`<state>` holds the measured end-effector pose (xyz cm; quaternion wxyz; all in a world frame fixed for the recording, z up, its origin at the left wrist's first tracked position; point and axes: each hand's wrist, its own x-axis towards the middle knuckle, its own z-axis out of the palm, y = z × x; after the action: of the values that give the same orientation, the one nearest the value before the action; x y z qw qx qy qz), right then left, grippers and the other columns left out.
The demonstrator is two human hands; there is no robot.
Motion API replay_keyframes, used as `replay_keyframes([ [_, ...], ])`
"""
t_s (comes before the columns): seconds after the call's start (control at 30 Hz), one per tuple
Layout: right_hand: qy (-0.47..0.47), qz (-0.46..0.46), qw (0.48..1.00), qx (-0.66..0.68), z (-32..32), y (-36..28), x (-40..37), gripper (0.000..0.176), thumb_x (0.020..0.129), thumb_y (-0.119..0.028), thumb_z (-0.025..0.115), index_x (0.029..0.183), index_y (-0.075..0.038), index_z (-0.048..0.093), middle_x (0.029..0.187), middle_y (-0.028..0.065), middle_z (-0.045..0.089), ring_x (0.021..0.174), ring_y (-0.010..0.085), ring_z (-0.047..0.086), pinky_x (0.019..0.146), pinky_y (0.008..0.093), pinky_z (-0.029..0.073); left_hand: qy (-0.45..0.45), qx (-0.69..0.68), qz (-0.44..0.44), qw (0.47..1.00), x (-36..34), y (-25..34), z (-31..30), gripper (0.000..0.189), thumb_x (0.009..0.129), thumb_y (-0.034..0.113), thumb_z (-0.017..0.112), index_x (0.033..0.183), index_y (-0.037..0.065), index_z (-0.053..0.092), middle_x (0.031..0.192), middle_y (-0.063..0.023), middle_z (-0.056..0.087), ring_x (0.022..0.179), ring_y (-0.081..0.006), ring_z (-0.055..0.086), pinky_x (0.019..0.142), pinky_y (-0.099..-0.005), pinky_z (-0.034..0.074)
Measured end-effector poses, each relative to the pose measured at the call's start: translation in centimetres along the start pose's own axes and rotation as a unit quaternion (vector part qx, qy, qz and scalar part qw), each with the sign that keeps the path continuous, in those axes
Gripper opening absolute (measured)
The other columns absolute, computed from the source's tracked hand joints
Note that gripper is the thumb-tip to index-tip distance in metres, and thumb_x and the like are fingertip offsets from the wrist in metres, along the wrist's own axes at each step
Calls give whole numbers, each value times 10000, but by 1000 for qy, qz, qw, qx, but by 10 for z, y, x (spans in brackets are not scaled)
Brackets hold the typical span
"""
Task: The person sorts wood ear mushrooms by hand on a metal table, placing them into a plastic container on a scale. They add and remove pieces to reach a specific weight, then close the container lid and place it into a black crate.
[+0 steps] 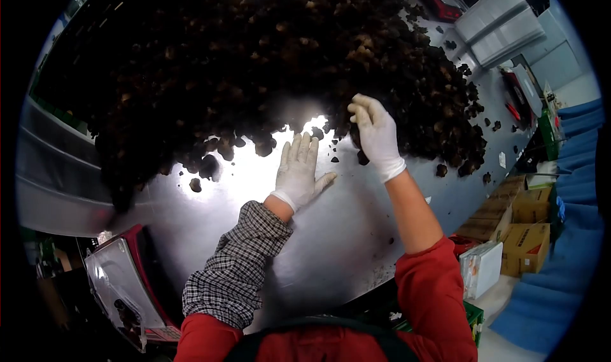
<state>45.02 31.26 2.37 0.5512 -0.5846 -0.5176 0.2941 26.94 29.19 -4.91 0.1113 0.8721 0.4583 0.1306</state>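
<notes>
A big heap of dark brown, lumpy pieces that look like dried mushrooms (273, 63) covers the far part of a shiny metal table (331, 228). My left hand (299, 171), in a white glove, lies palm down on the metal with its fingers stretched toward the heap's near edge. Small pieces lie around its fingertips. My right hand (377, 133), gloved too, is at the front of the heap, to the right of the left one. Its fingers are bent and closed against the thumb; whatever they may hold is hidden.
Loose dark pieces (442, 170) are scattered along the heap's right side. A clear plastic-covered bin (118, 276) stands at lower left. Cardboard boxes (525, 247) and a white container (482, 269) sit at lower right, beside blue sheeting (573, 234). Clear trays (499, 21) stand at upper right.
</notes>
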Motion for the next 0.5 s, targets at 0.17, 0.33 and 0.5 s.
replay_keyframes([
  [0.17, -183, -222, 893, -346, 14, 48, -36, 415, 738, 38, 535, 1146, -22, 586, 1062, 168, 630, 1050, 345, 572, 948, 430, 447, -23, 38, 25, 999, 3, 0, 2, 920, 845, 653, 474, 1420, -43, 299, 1478, -254, 279, 1401, -386, 206, 1154, -492, 112],
  [0.33, -188, -261, 883, -342, -18, 35, -99, 358, 730, 17, 537, 1079, -18, 612, 1057, 170, 624, 1049, 336, 582, 921, 403, 475, -53, -78, 157, 983, -42, 17, -7, 873, 840, 546, 571, 1378, -95, 324, 1453, -278, 301, 1370, -407, 278, 1138, -478, 212],
  [0.5, -171, -168, 926, -291, -75, 17, -124, 339, 729, 61, 534, 1053, -2, 611, 1096, 187, 619, 1040, 375, 584, 896, 430, 493, 6, -220, 120, 968, -81, 18, -18, 792, 850, 389, 632, 1424, -38, 292, 1461, -271, 293, 1381, -393, 265, 1134, -454, 246],
])
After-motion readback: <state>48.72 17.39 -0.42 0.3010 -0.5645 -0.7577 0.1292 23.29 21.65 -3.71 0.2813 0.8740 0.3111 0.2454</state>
